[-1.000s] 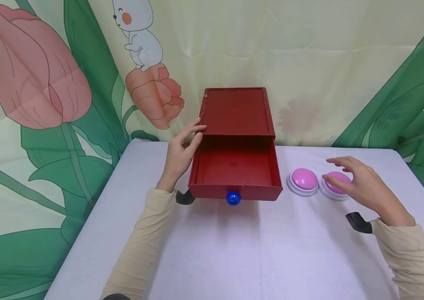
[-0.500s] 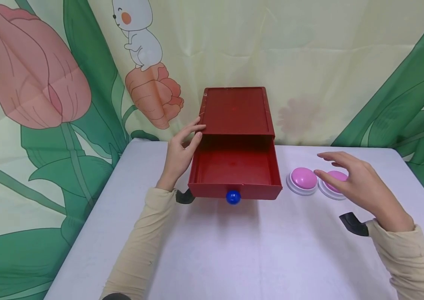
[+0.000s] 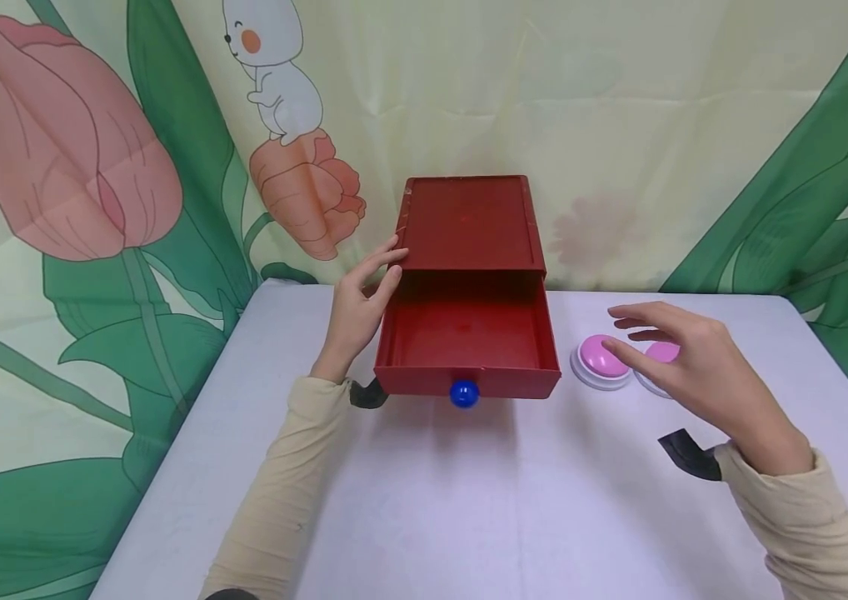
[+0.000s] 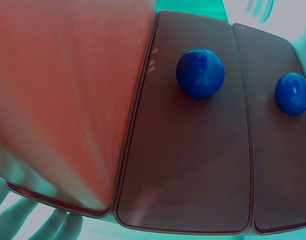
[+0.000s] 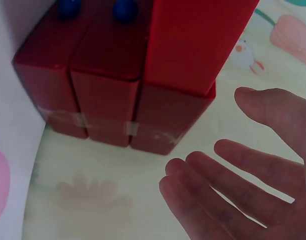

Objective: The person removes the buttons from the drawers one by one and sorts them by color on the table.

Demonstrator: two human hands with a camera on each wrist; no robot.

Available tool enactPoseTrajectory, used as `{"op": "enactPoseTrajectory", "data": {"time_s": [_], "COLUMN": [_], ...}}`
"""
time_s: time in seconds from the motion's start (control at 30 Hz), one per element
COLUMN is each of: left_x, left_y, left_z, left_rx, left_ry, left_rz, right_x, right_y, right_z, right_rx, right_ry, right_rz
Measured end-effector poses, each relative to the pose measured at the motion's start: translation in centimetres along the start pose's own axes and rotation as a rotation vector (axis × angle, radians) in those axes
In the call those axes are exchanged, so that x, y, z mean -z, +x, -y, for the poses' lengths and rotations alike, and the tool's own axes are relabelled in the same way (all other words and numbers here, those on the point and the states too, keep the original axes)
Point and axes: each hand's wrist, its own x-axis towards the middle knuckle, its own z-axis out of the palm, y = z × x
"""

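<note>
A red drawer cabinet stands at the back of the table, its top drawer pulled out with nothing inside. A blue knob sits on that drawer's front. My left hand rests against the cabinet's left side, fingertips at the top edge. In the left wrist view, two lower drawers with blue knobs are closed. My right hand hovers with spread, slightly bent fingers to the right of the cabinet, holding nothing. It partly covers a pink button in the head view.
Another pink button on a white base lies just right of the drawer. A white cloth covers the table. Behind the cabinet hangs a printed curtain with flowers and a rabbit. Clear tape crosses the cabinet's side.
My right hand has moved left and slightly toward me, from over the right pink button toward the drawer. The left hand and the open drawer stay as they were.
</note>
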Motion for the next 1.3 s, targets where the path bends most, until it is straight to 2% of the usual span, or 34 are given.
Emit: {"op": "enactPoseTrajectory", "data": {"time_s": [0.53,0.8,1.1,1.3], "left_x": [0.0,-0.1,-0.1,-0.1], "left_y": [0.0,0.0,0.1,0.0], "left_z": [0.2,0.3,0.2,0.3], "left_rx": [-0.004,-0.01,-0.019,-0.014], "left_ry": [-0.004,-0.013,-0.014,-0.019], "left_rz": [-0.01,-0.012,-0.008,-0.002], "right_x": [-0.4,-0.9,-1.2,-1.2], "right_y": [0.4,0.4,0.3,0.3], "right_z": [4.5,6.4,7.4,8.0], "right_rx": [0.169,0.119,0.122,0.143], "right_ry": [0.058,0.082,0.153,0.188], "right_rz": [0.035,0.075,0.109,0.087]}}
